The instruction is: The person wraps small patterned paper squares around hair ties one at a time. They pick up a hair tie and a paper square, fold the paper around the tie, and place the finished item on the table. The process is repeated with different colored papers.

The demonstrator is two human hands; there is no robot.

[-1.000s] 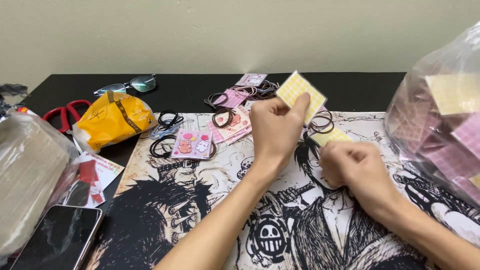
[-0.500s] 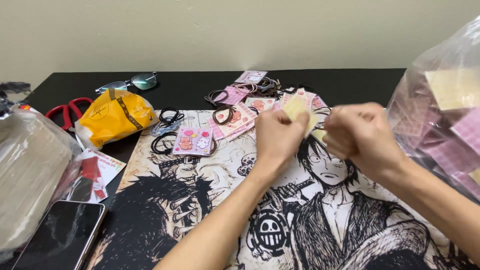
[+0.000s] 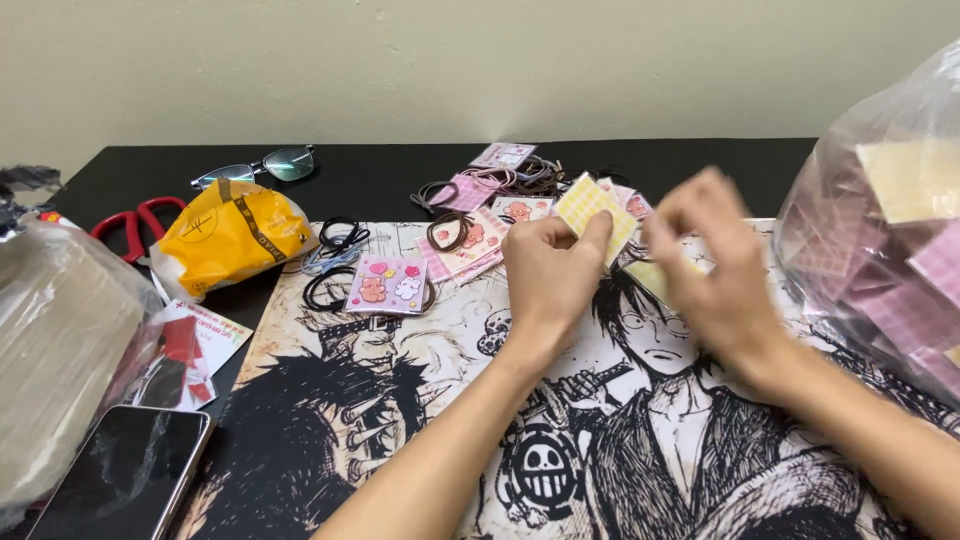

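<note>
My left hand (image 3: 550, 275) pinches a small yellow checked card (image 3: 590, 205) by its lower edge, holding it above the printed desk mat (image 3: 400, 400). Blurred with motion, my right hand (image 3: 715, 270) sits just right of the card with its fingers curled, and a pale yellow piece (image 3: 655, 278) shows under it; whether the hand grips that piece is unclear. Behind both hands lie pink cards with hair ties (image 3: 480, 235).
A clear bag of pink and yellow cards (image 3: 890, 230) fills the right side. On the left are a yellow pouch (image 3: 225, 235), red scissors (image 3: 130, 222), glasses (image 3: 255, 168), a plastic-wrapped bundle (image 3: 55, 350) and a phone (image 3: 125, 470). Black hair ties (image 3: 335, 240) lie beside a pink sticker card (image 3: 388, 283).
My right hand has risen from the mat toward the card and is now moving fast. The left hand lowered the yellow card, then raised it slightly again.
</note>
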